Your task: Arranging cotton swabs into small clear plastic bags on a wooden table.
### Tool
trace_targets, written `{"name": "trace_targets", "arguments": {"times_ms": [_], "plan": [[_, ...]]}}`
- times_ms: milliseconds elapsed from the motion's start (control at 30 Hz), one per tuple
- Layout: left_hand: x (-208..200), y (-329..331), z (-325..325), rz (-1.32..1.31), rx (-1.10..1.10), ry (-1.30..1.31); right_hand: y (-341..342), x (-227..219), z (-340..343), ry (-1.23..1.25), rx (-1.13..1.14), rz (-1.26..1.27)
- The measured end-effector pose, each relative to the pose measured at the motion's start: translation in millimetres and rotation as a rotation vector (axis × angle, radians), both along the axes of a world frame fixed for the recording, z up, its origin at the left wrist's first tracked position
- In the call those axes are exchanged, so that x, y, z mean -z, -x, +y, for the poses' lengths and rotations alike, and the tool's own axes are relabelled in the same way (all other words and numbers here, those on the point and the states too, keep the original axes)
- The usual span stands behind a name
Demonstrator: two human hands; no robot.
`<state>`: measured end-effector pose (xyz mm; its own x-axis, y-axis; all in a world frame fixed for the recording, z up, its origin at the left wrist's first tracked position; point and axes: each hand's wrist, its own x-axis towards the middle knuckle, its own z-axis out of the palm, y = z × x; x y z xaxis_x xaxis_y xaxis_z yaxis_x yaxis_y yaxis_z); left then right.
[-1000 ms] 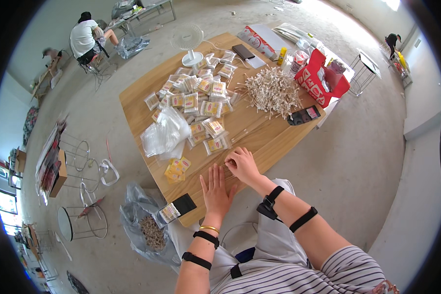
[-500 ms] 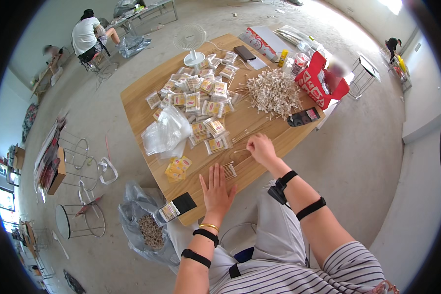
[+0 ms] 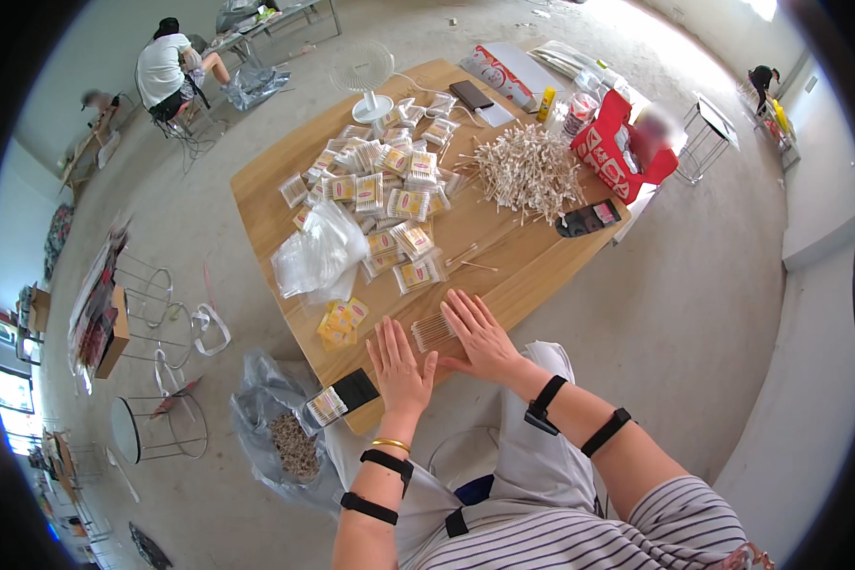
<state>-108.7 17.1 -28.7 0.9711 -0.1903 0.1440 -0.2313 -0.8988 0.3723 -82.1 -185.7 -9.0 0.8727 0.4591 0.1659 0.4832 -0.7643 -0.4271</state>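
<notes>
On the table's near edge a row of cotton swabs (image 3: 431,332) lies side by side between my two hands. My left hand (image 3: 401,369) is flat at the row's left end, fingers stretched out. At the other end rests my right hand (image 3: 483,340), also flat with straight fingers close to the swab tips. A few loose cotton swabs (image 3: 472,263) lie just beyond. Farther back is a large heap of cotton swabs (image 3: 527,171). Left of it many small packed bags of swabs (image 3: 408,203) are piled up. Yellow cards (image 3: 342,321) lie beyond my left hand.
Clear plastic bags (image 3: 321,249) lie at the table's left. A white fan (image 3: 363,78), a dark phone (image 3: 471,94) and a red bag (image 3: 619,152) stand or lie farther back. A grey sack (image 3: 280,432) sits on the floor. Other people are in the background.
My right hand has come down and left from a closed pose above the table to lie flat beside the swab row. My left hand has shifted slightly left.
</notes>
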Motion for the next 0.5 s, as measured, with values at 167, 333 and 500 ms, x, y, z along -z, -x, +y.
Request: {"name": "trace_targets", "arguments": {"times_ms": [167,333,500], "plan": [[6.3,-3.3,1.9,0.015,-0.005,-0.118,0.0,8.5,19.0,0.088,0.033,-0.009],[7.1,-5.9,-5.8,-0.003,0.027,-0.178,2.5,9.3,16.5,0.128,0.07,0.011],[8.6,-7.4,-7.2,-0.03,0.038,-0.129,2.5,18.3,23.0,0.151,0.024,-0.03]]}}
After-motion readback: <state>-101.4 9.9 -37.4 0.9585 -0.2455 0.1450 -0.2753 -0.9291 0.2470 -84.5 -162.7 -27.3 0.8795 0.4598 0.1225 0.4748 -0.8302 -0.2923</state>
